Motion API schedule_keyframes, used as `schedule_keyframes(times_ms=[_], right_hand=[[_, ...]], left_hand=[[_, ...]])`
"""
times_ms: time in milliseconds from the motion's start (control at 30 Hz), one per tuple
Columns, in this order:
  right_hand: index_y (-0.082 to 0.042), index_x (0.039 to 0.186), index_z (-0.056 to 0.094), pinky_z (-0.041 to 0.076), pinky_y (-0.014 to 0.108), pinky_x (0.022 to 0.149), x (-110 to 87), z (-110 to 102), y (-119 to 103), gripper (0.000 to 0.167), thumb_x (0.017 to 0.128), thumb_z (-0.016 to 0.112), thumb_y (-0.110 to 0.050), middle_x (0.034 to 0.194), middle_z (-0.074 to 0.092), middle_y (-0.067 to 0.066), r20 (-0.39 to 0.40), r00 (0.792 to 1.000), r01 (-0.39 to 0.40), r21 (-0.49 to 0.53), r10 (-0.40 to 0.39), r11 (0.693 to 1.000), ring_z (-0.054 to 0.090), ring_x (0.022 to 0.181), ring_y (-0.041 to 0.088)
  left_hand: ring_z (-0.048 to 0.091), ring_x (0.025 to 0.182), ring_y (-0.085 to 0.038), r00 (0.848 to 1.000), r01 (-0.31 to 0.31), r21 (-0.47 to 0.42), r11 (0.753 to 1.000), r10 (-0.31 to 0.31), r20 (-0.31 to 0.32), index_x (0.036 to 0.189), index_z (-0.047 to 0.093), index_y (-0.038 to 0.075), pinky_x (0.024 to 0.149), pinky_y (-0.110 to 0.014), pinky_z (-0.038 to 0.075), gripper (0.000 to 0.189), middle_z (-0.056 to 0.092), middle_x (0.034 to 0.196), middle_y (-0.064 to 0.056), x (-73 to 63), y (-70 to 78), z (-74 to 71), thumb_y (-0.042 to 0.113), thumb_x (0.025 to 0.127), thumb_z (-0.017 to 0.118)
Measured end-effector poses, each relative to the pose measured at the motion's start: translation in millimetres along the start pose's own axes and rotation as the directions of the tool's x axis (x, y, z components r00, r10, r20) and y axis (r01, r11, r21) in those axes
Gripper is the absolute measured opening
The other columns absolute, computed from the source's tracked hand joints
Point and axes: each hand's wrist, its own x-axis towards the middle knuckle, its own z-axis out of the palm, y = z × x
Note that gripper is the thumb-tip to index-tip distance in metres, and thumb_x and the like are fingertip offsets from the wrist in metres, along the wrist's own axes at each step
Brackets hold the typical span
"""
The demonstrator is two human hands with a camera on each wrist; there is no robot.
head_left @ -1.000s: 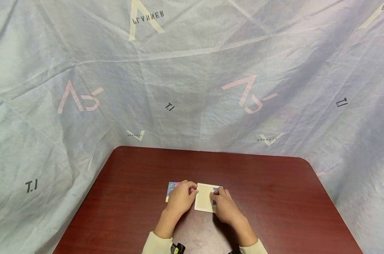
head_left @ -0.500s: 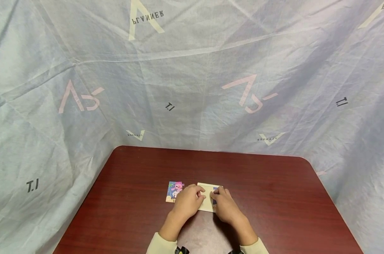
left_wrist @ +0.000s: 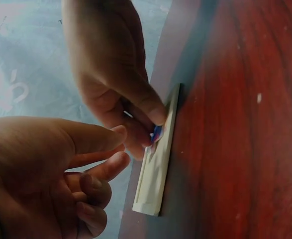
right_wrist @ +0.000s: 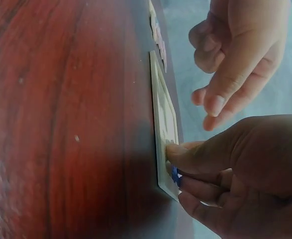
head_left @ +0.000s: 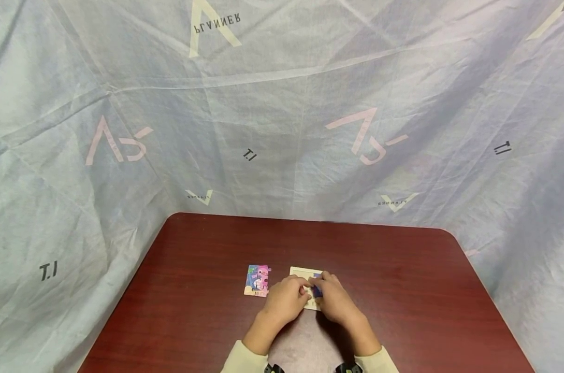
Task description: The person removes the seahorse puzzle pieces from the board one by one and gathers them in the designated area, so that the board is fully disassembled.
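Observation:
A shallow cream puzzle tray (head_left: 299, 270) lies near the table's middle. My right hand (head_left: 340, 301) is over its right side, thumb and fingers pinching a blue puzzle piece (right_wrist: 175, 175) down at the tray surface. In the left wrist view, the blue edge of that piece shows between the fingertips. My left hand (head_left: 284, 299) hovers over the tray's left part, fingertips close to the right hand's. Its thumb and loosely bent fingers have nothing between them in the right wrist view. Left of the tray, joined puzzle pieces (head_left: 256, 281) show a pink figure on blue.
The dark red wooden table (head_left: 207, 248) has rounded far corners. Grey printed cloth (head_left: 272, 129) hangs close behind it and along both sides. A dark strapped device (head_left: 349, 367) sits at the right wrist.
My left hand has moved right, from beside the joined pieces to over the tray, uncovering those pieces. The right hand has stayed almost in place at the tray's right side.

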Motion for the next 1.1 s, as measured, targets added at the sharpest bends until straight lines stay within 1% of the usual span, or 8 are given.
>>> schedule_keyframes(times_ms=[100,300,467,567,733,833,1000,1100], right_hand=[[0.001,0.129,0.072,0.052,0.045,0.091,0.7,-2,1,0.054,0.076,0.070,0.014,0.107,0.064,0.007,0.000,1.000,0.005,0.001,-0.005,1.000,0.059,0.103,0.025],[0.003,0.130,0.071,0.054,0.048,0.091,1.5,-3,0,0.059,0.073,0.071,0.019,0.102,0.063,0.009,-0.021,1.000,0.015,0.001,-0.015,1.000,0.058,0.101,0.026],[0.002,0.130,0.070,0.054,0.047,0.090,1.1,-3,1,0.060,0.073,0.074,0.019,0.103,0.064,0.009,-0.024,1.000,0.013,-0.001,-0.013,1.000,0.060,0.102,0.027],[0.003,0.130,0.070,0.054,0.046,0.091,0.8,-2,2,0.060,0.073,0.077,0.017,0.104,0.065,0.009,-0.017,1.000,0.010,0.000,-0.010,1.000,0.060,0.102,0.027],[0.002,0.131,0.070,0.053,0.044,0.089,1.5,0,4,0.062,0.072,0.072,0.020,0.105,0.065,0.010,-0.018,1.000,0.004,0.027,-0.003,1.000,0.058,0.100,0.025],[0.002,0.132,0.069,0.052,0.043,0.088,1.9,0,5,0.064,0.071,0.069,0.021,0.105,0.065,0.010,-0.019,1.000,-0.003,0.046,0.004,0.999,0.057,0.099,0.024],[0.003,0.133,0.069,0.052,0.043,0.088,1.0,0,5,0.065,0.070,0.069,0.021,0.105,0.065,0.010,-0.016,1.000,-0.011,0.058,0.012,0.998,0.057,0.100,0.024],[0.003,0.133,0.069,0.052,0.044,0.088,-0.1,0,5,0.066,0.069,0.069,0.021,0.106,0.066,0.011,-0.024,1.000,-0.006,0.053,0.008,0.999,0.058,0.100,0.025]], left_hand=[[0.057,0.070,-0.001,1.000,0.006,0.007,1.000,-0.006,0.015,0.109,0.080,0.016,0.062,-0.025,0.047,0.021,0.067,0.088,0.007,-0.7,2.5,2.0,0.021,0.089,0.083],[0.061,0.071,-0.004,1.000,-0.007,0.051,0.999,0.006,0.007,0.105,0.081,0.016,0.063,-0.027,0.050,0.021,0.066,0.085,0.006,-2.6,5.8,5.6,0.024,0.085,0.086],[0.058,0.070,-0.003,1.000,0.009,0.041,0.999,-0.010,0.028,0.102,0.081,0.016,0.063,-0.026,0.048,0.019,0.063,0.082,0.008,-2.2,5.0,12.2,0.025,0.086,0.085],[0.058,0.071,-0.004,0.999,0.014,0.035,0.999,-0.015,0.037,0.101,0.081,0.016,0.064,-0.027,0.048,0.019,0.063,0.082,0.008,-2.4,4.9,15.3,0.026,0.086,0.084],[0.063,0.074,-0.007,0.999,0.011,0.040,0.999,-0.013,0.043,0.102,0.081,0.014,0.066,-0.029,0.051,0.020,0.064,0.083,0.006,-2.8,5.6,16.1,0.026,0.086,0.084],[0.063,0.074,-0.008,0.999,0.007,0.043,0.999,-0.009,0.047,0.104,0.082,0.013,0.065,-0.030,0.051,0.022,0.064,0.084,0.005,-3.3,5.9,15.3,0.026,0.086,0.084],[0.062,0.072,-0.009,0.998,0.005,0.036,0.999,-0.007,0.059,0.105,0.082,0.014,0.064,-0.030,0.050,0.022,0.063,0.084,0.005,-4.3,6.7,15.0,0.026,0.086,0.084],[0.062,0.072,-0.010,0.998,-0.005,0.045,0.999,0.003,0.056,0.104,0.083,0.015,0.063,-0.031,0.050,0.021,0.063,0.084,0.004,-6.0,7.2,15.8,0.025,0.086,0.085]])
